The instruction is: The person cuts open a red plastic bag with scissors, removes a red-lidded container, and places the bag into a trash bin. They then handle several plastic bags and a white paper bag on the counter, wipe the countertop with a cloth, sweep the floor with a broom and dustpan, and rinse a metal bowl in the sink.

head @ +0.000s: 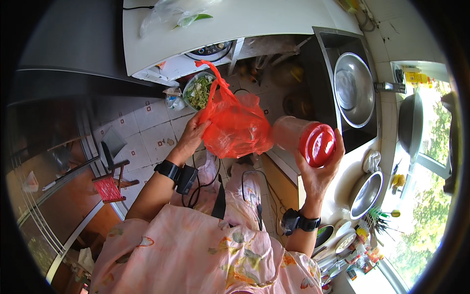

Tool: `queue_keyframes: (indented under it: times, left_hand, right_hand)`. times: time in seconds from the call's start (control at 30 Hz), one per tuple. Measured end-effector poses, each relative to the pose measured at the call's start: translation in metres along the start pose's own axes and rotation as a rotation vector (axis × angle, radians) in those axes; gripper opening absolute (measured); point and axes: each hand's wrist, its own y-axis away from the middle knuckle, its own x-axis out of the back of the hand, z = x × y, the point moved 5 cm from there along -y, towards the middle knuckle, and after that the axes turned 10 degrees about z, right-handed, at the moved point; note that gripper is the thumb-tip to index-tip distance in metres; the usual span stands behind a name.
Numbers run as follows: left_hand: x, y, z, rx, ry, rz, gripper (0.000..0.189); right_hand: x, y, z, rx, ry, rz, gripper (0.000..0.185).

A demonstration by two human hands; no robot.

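Observation:
My left hand [192, 136] grips a thin red plastic bag [237, 126] near its left edge, with one handle of the bag standing up above the fingers. What the bag holds cannot be made out. To the right, my right hand [323, 165] is closed around the red lid end of a clear plastic jar [293, 136]. The jar lies tilted, its lid towards the palm and its clear body pointing left at the bag. The bag and the jar's far end are very close; whether they touch is unclear.
A metal basin [354, 90] sits in the sink [326, 36] at the right. Another metal bowl [366, 194] stands on the counter. Behind the bag, a bowl of green vegetables [200, 92] is low down near a white worktop [238, 18]. A small red stool [109, 188] stands at the left.

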Motion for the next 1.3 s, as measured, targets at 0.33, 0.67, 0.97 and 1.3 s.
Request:
queue_keyframes:
  times: [0.33, 0.67, 0.97, 1.3]
  left_hand:
    - [0.004, -0.004, -0.026, -0.002, -0.132, 0.054, 0.043]
    - [0.066, -0.02, -0.109, 0.078, 0.241, 0.381, 0.041]
    - [0.12, -0.057, -0.186, 0.192, 0.462, 0.609, 0.04]
    - [0.121, -0.18, -0.192, -0.165, -0.266, 0.435, 0.064]
  right_hand:
    - [-0.086, -0.029, -0.006, 0.207, -0.116, -0.198, 0.093]
    - [-0.118, -0.032, 0.039, 0.126, -0.079, -0.291, 0.095]
    - [-0.144, -0.011, 0.08, 0.017, -0.043, -0.295, 0.094]
    - [-0.195, 0.022, 0.12, -0.039, -0.019, -0.325, 0.096]
